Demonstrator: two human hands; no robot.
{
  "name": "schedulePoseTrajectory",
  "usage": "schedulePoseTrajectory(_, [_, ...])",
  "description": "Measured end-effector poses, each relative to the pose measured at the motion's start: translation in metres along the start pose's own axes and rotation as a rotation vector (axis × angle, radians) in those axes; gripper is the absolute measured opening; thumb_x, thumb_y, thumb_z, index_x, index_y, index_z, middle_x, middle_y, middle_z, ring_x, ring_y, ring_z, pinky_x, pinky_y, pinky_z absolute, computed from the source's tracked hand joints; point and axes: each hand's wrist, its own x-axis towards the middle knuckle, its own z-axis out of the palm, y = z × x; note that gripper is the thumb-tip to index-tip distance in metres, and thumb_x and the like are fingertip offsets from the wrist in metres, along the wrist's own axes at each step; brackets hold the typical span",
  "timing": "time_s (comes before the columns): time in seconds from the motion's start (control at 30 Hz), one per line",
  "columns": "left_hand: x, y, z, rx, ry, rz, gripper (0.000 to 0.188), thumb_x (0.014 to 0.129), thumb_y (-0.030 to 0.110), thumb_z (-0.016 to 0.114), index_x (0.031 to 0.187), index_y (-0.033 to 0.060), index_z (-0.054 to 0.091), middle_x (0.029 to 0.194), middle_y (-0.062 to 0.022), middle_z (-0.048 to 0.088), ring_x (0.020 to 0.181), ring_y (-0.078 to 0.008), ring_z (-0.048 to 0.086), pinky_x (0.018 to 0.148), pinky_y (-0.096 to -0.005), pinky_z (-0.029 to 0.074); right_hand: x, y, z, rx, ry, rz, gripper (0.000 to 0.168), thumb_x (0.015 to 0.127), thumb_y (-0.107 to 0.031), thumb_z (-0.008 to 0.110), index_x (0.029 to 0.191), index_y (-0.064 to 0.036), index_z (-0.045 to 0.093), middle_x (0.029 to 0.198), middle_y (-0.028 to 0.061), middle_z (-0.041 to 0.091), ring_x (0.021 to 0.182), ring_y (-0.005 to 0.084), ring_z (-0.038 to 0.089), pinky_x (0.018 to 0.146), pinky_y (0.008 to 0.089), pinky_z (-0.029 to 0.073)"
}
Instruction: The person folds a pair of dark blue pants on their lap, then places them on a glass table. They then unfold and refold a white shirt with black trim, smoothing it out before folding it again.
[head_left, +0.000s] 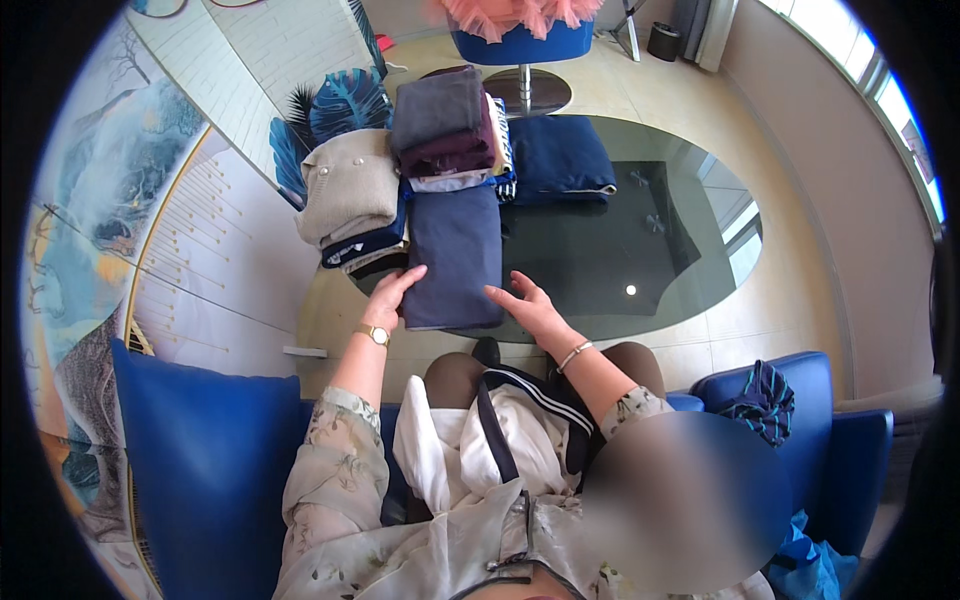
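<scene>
A folded grey-blue garment (454, 259) lies at the near edge of the oval glass table (585, 247). At its left side my left hand (396, 294) touches it, thumb on top and fingers along or under the edge, which hides them. My right hand (531, 304) is at its right edge with fingers spread; whether the thumb touches the cloth is unclear. Beyond it stands a stack of folded clothes (442, 120), grey and maroon on top. To the left is a pile topped by a beige knit garment (352, 184). A white garment with dark striped trim (510, 435) lies across my lap.
Folded dark blue clothing (562, 157) lies at the table's far side. A blue stool (525, 45) with pink tulle stands beyond. A blue cushion (210, 465) is at my left; a blue chair (795, 420) holds a striped dark cloth (761, 405) at my right.
</scene>
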Motion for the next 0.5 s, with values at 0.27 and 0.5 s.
schedulePoseTrajectory(0.27, [-0.028,0.001,0.029,-0.1,-0.139,-0.215,0.059,0.078,0.037,0.075,0.121,0.0006,0.056,0.11,-0.0087,0.065,0.094,-0.0173,0.064,0.082,-0.031,0.052,-0.011,-0.026,-0.022,0.258,-0.183,0.298,0.08,0.072,-0.038,0.076,0.126,0.013,0.047,0.111,0.0204,0.062,0.097,0.0233,0.062,0.089,0.0282,0.047])
schedulePoseTrajectory(0.5, [-0.033,0.01,0.101,-0.188,-0.201,-0.106,0.055,0.08,0.029,0.074,0.119,-0.0033,0.053,0.109,-0.0102,0.063,0.097,-0.0174,0.061,0.087,-0.0293,0.048,-0.068,-0.036,-0.061,0.674,-0.081,0.216,0.064,0.081,-0.02,0.073,0.132,0.004,0.042,0.121,0.0129,0.056,0.109,0.0195,0.055,0.095,0.0312,0.044])
